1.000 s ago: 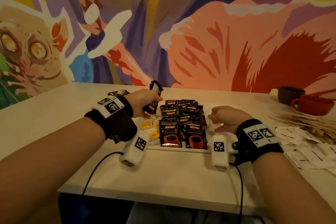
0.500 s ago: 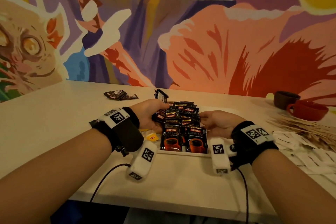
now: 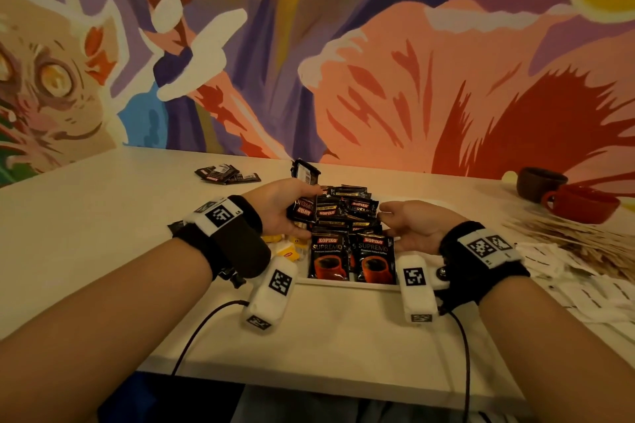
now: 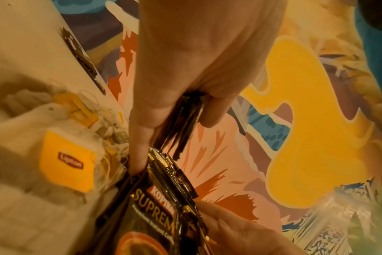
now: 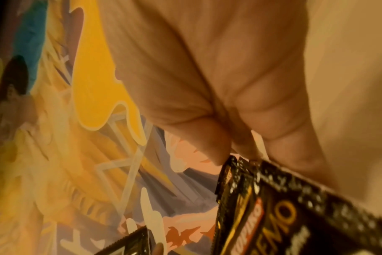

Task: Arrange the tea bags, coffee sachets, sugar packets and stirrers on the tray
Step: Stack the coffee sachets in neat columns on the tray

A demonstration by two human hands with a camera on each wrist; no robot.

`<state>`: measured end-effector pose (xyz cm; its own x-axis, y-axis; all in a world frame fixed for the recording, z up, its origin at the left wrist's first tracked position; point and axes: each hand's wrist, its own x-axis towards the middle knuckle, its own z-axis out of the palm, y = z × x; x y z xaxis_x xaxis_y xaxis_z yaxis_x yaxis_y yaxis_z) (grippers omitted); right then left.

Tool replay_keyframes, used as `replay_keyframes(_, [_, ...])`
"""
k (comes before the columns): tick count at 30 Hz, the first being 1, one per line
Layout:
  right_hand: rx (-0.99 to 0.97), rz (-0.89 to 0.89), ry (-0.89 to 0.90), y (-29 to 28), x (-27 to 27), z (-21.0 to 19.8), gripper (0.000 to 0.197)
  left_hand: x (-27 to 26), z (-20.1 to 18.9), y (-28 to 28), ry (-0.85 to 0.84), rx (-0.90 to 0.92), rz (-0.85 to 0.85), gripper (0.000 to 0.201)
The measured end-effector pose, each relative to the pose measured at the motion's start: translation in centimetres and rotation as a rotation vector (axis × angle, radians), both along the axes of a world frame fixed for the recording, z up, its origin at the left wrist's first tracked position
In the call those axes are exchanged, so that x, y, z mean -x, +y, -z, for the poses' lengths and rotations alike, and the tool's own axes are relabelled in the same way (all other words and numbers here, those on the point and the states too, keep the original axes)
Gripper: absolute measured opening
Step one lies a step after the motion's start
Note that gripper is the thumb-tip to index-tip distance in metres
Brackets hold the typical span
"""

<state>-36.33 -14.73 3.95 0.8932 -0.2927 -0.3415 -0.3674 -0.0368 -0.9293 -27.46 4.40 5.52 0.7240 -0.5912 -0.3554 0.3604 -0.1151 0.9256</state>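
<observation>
A small bunch of coffee sachets (image 3: 304, 196) is pinched in the grip of the left hand (image 3: 280, 208), thumb on one face and fingers (image 4: 209, 112) curled over the other, just above the left edge of the sachet stack (image 3: 347, 227). The right hand (image 3: 414, 225) is laid against the right side of the stack, its fingers only slightly bent and touching the top packets, with nothing clasped. The stack is seen standing in rows in the white tray (image 3: 343, 282) on the counter (image 3: 103, 216). Tea bags (image 3: 288, 252) with yellow tags lie just left of the stack. More sachets (image 3: 225, 174) lie behind and left of it. Sugar packets (image 3: 567, 268) and wooden stirrers (image 3: 563, 233) are spread to its right, with a brown cup (image 3: 539, 184) and red cup (image 3: 580, 204) beyond.
</observation>
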Motion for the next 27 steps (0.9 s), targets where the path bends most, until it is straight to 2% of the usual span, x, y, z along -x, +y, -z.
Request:
replay_keyframes(7, [0.001, 0.069, 0.020, 0.4, 1.7, -0.5, 0.056, 0.7, 0.3, 0.1, -0.021, -0.041, 0.037, 0.035])
replay_keyframes(12, [0.017, 0.052, 0.020, 1.9, 1.7, -0.1, 0.043, 1.6, 0.3, -0.9, -0.051, -0.090, 0.043, 0.027])
replay_keyframes(17, [0.228, 0.034, 0.081, 1.9, 2.2, -0.3, 0.068, 0.9, 0.5, -0.7, -0.290, -0.286, 0.014, 0.015])
replay_keyframes(19, [0.256, 0.011, 0.102, 1.8, 2.3, -0.3, 0.058, 0.6, 0.7, -0.8, -0.379, -0.381, 0.008, 0.020])
replay_keyframes(22, [0.312, -0.042, 0.160, 2.5, 2.2, -0.8, 0.024, 0.9, 0.8, -1.1, -0.412, -0.460, 0.066, 0.030])
replay_keyframes(23, [0.347, -0.058, 0.179, 2.9, 2.1, -1.0, 0.020, 0.9, 0.8, -1.3, -0.404, -0.464, 0.086, 0.029])
replay_keyframes(24, [0.394, -0.085, 0.195, 3.4, 2.1, -1.1, 0.018, 1.1, 0.9, -1.4, -0.395, -0.463, 0.100, 0.029])
replay_keyframes(27, [0.491, -0.129, 0.212, 3.5, 1.3, -1.1, 0.034, 1.3, 1.0, -1.8, -0.400, -0.463, 0.116, 0.029])
